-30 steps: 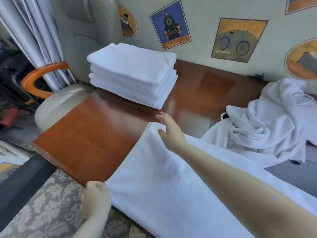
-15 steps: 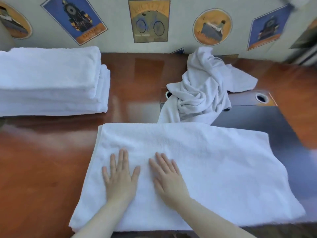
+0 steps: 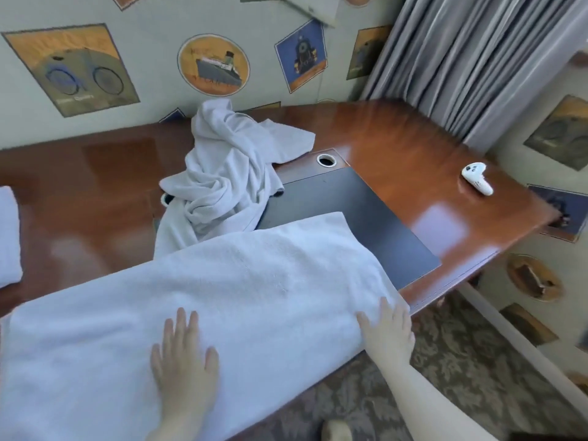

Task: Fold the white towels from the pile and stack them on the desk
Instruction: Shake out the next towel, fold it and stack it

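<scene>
A white towel (image 3: 222,288) lies spread along the near edge of the wooden desk (image 3: 397,144). My left hand (image 3: 183,358) presses flat on its near middle, fingers straight. My right hand (image 3: 389,334) rests with straight fingers on the towel's right end, at the desk's front edge. Behind the towel sits the crumpled pile of white towels (image 3: 226,173), leaning toward the wall. At the far left edge, a corner of the folded towel stack (image 3: 9,237) shows.
A dark inset panel (image 3: 359,218) with a round cable hole (image 3: 326,160) lies right of the pile. A white controller (image 3: 477,178) sits at the desk's right end. Grey curtains (image 3: 477,58) hang behind. Patterned carpet (image 3: 461,361) lies below the desk.
My right hand has slid from the towel's middle to its right end. The left hand stays flat on the towel. The view has swung right, leaving the stack mostly out of frame.
</scene>
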Available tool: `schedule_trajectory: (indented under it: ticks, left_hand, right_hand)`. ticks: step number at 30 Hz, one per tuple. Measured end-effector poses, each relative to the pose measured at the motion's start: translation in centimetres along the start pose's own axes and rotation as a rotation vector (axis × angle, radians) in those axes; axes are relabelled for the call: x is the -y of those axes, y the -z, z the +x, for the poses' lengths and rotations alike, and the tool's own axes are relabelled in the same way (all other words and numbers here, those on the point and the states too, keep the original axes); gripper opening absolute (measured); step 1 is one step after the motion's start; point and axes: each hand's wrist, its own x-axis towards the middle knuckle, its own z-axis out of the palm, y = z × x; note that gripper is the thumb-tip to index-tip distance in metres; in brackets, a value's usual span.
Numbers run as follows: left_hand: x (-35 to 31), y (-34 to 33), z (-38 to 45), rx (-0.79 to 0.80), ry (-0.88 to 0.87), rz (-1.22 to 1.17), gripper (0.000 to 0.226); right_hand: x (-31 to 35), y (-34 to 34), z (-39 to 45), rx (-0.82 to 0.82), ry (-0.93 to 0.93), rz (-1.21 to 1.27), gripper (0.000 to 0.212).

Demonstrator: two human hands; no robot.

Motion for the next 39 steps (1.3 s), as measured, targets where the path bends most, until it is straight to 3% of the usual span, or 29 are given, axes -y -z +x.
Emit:
schedule_trajectory:
  ticks: [3,6,9,13,16,19,23,28,31,33,35,38,39]
  left_hand:
    - [-7.1,-3.2,-2.0,0.119,-0.305,-0.077,0.059]
    - [-14.4,-6.9,-3.5,0.247,-0.561,-0.103,0.047]
    - [-20.3,-10.8,-4.6,0.336,-0.634,-0.074,0.056]
    - [-25.3,-14.5,-4.3,0.336,-0.392,-0.018,0.069]
    - [-26.7,-15.2,-2.7,0.216,-0.328,0.083,0.035]
    - [-26.7,-15.3,-2.4,0.211,-0.324,0.089,0.02]
    - [-26.6,-14.0,-1.7,0.091,0.04,-0.475,0.01]
    - [-24.2,-11.0,1.2,-0.004,0.396,-0.939,0.016]
    - [-23.3,-9.7,2.6,-0.021,0.53,-1.144,0.028]
    - [-23.3,-8.8,3.3,0.048,0.502,-1.156,0.04]
    - [-23.6,-7.9,3.6,0.127,0.383,-1.068,0.036]
    - [-23.8,-6.9,4.0,0.083,0.13,-0.892,0.011]
    - [-23.9,-6.6,4.2,0.036,0.051,-0.815,0.013]
  right_hand:
    - [-3.3,2.1,2.2,0.018,-0.214,0.395,0.075]
    - [-5.5,3.2,4.3,0.051,-0.383,0.819,0.045]
    - [-6.8,4.3,5.5,0.252,-0.413,1.075,0.018]
    - [-6.6,6.3,7.2,0.406,-0.153,1.064,0.01]
    - [-5.4,8.3,8.6,0.489,0.072,0.957,0.009]
    - [-5.7,9.1,10.0,0.417,0.039,0.943,0.008]
    - [-7.3,7.4,10.1,0.339,-0.055,0.895,0.012]
    - [-5.8,6.1,9.2,0.481,0.233,0.755,0.034]
    - [-5.6,5.5,9.2,0.453,0.233,0.589,0.032]
    - [-5.6,5.1,8.7,0.446,0.239,0.532,0.023]
    - [-5.4,4.6,7.8,0.417,0.283,0.439,0.009]
    - [-5.5,3.9,6.4,0.371,0.267,0.316,0.019]
    - [-5.6,3.7,6.1,0.361,0.241,0.297,0.023]
